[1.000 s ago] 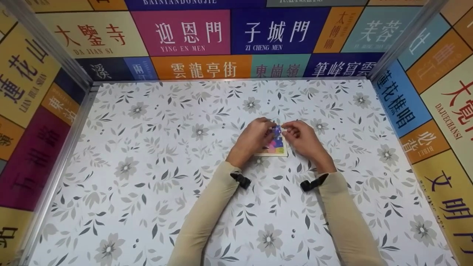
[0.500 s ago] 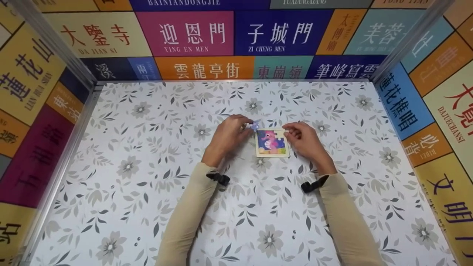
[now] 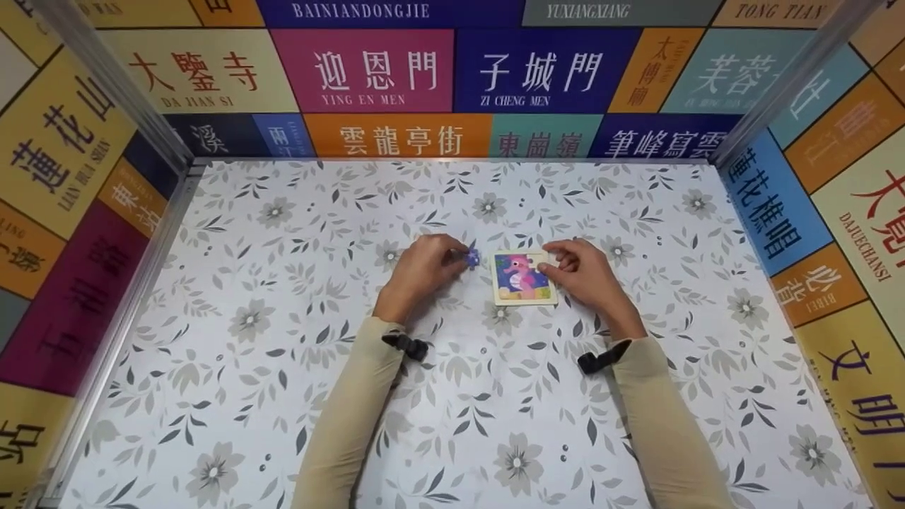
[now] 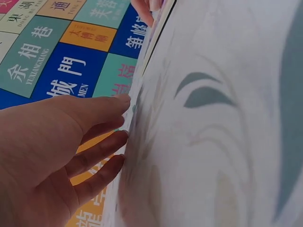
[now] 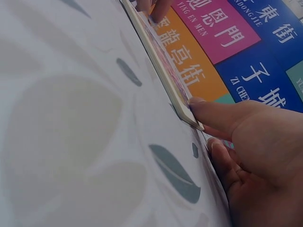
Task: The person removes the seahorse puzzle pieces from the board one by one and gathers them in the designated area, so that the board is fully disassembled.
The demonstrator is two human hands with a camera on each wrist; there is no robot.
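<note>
A small square seahorse jigsaw puzzle (image 3: 524, 278) with a pale frame lies flat on the table in the head view. Its upper right part shows pale, bare backing. My right hand (image 3: 581, 272) holds the frame's upper right corner; in the right wrist view the thumb (image 5: 215, 113) presses on its top edge, with the other fingers curled beside it. Left of the puzzle, a purple-blue puzzle piece (image 3: 473, 259) is at the fingertips of my left hand (image 3: 430, 265). In the left wrist view those fingers (image 4: 102, 153) are loosely bent and apart, and the piece does not show.
A white table sheet (image 3: 283, 396) printed with grey flowers and leaves lies under everything. Upright panels with coloured blocks of lettering (image 3: 360, 71) close in the back and both sides. Dark wrist cameras (image 3: 409, 346) sit at both cuffs.
From over the puzzle, my left hand has moved left with the purple-blue piece, which is now beside the frame, uncovering the seahorse picture. The right hand stays at the frame's corner.
</note>
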